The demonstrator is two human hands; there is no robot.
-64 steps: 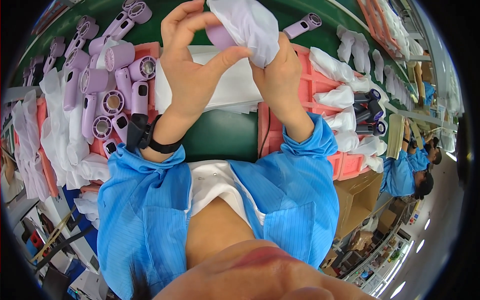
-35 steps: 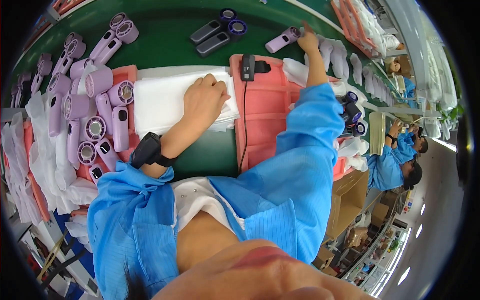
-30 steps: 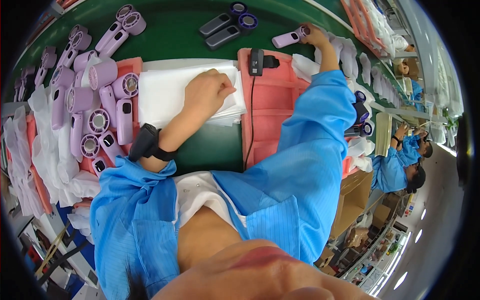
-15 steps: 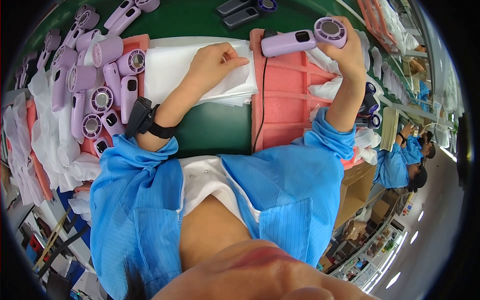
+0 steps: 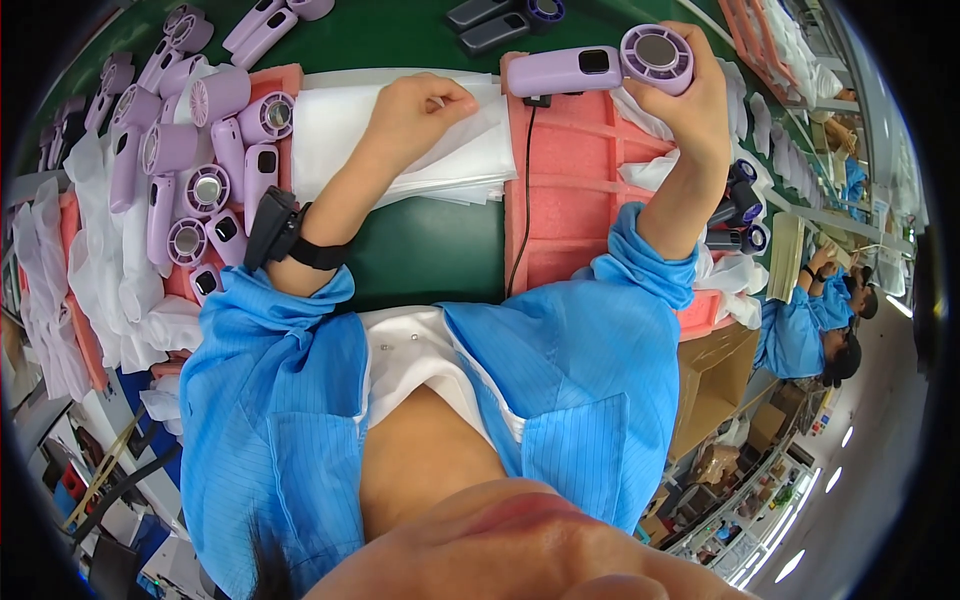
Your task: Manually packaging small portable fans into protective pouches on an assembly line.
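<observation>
A light purple handheld fan (image 5: 562, 72) lies nearly level above the far end of the pink foam tray (image 5: 565, 190). My right hand (image 5: 700, 95) is closed round its round head, with the handle pointing left. Over the stack of thin white sheets (image 5: 340, 130), my left hand (image 5: 415, 115) has thumb and fingers pinched on the top translucent sheet (image 5: 470, 135), whose edge is lifted and creased. A dark cable (image 5: 526, 190) with a small black plug runs down the tray beneath the fan handle.
Several purple fans (image 5: 207, 190) crowd another pink tray at the left, beside white wrappings (image 5: 110, 270). Dark fans (image 5: 495, 35) lie on the green table (image 5: 430, 255) at the far side, others (image 5: 740, 200) at the right. Another person (image 5: 800, 330) works farther right.
The fan in my right hand has shifted slightly left and away from me, showing the black plug below. My left hand has moved a little left and away, raising the sheet's edge.
</observation>
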